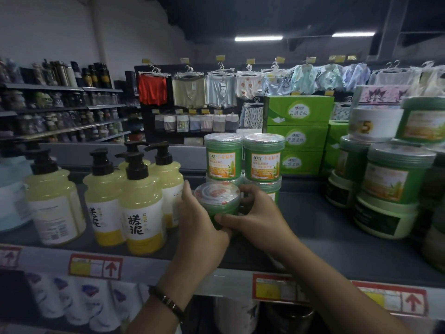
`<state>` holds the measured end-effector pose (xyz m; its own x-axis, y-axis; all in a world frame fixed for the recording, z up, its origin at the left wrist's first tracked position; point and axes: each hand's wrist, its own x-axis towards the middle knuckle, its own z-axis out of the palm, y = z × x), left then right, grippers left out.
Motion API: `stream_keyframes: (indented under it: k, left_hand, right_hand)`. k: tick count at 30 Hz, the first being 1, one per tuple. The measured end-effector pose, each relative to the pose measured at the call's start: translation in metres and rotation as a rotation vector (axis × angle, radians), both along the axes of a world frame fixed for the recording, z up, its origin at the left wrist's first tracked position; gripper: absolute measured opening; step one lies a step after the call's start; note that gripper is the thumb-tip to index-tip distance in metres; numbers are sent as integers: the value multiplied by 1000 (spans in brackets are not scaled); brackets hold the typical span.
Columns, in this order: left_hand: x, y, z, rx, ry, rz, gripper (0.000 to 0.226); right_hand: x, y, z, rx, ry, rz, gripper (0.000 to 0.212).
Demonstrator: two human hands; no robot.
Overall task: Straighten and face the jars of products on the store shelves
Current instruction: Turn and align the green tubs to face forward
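Observation:
A green jar (218,197) with a clear lid stands on the grey shelf (325,227) in front of me. My left hand (199,225) grips its left side and my right hand (257,218) curls round its right side and front. The hands hide its label. Behind it, two green jars (224,156) (263,157) with orange labels face forward, stacked on lower jars that are mostly hidden. At the right stands a stack of larger green jars (395,174).
Yellow pump bottles (142,203) stand close to my left hand. Green tissue boxes (298,133) are piled behind the jars. A white tub (374,124) tops the right stack. Price tags (95,266) line the shelf's front edge. Bare shelf lies between the held jar and the right stack.

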<state>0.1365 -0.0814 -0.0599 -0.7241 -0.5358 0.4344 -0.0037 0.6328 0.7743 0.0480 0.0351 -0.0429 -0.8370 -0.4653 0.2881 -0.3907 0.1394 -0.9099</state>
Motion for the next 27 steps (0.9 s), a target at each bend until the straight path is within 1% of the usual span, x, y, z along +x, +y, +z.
stream_keyframes:
  k: [3,5,7,9,11,14,16,20,24,27]
  left_hand:
    - [3,14,4,-130,79,70,119]
    - [1,20,6,-196,152,125,110]
    - [-1,25,10,-194,290,150,95]
    - [-1,32,15,-188,416,127,81]
    - [-2,39,20,-188,479,75,73]
    - [-5,50,26,-110,522,-39,66]
    - [-8,60,33,-61,537,-120,64]
    - [-21,82,46,63,514,-269,61]
    - [-35,106,48,103,456,-355,59]
    - [-46,128,50,133,441,-423,59]
  right_hand:
    - [1,10,8,-20,1,-16,87]
    - [1,19,14,-23,22,-26,83]
    - [1,27,18,-43,43,-24,82]
    - [-1,33,21,-91,34,-37,81]
    - [-5,41,23,-151,44,-49,75]
    - [-7,57,31,-173,114,-122,75]
    - [-7,70,36,-171,183,-176,71]
    - [-5,100,45,-202,272,-283,55]
    - [-5,130,50,-220,337,-369,28]
    - [-3,151,55,-261,377,-438,22]
